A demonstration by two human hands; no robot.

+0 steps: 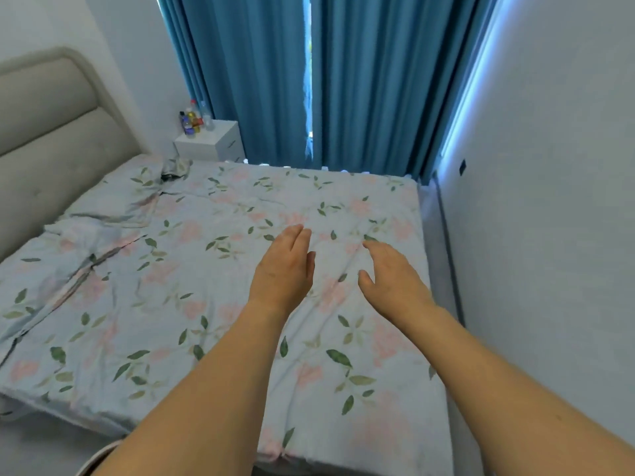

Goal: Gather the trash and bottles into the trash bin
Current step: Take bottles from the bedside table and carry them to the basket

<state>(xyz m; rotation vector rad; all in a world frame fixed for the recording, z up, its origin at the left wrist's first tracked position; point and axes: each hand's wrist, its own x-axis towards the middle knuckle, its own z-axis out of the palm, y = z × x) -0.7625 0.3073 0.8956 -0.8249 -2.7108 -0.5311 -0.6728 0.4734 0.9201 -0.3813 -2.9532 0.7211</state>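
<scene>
Bedroom, blue curtains [371, 80] closed behind a bed [240, 207] in floral sheets. Item: bottles [194, 120], small cluster upright on the white nightstand [209, 140] at the far corner beside the headboard [51, 132], well apart from me. I judge them light plastic, smooth, easily tipped; best taken round the body, one per hand. No bin or loose trash in view. My left hand [283, 267] and right hand [391, 280] hover over the sheet, fingers straight, holding nothing.

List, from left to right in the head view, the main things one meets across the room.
Headboard → bottles on the nightstand → left hand → right hand → wall socket.
</scene>
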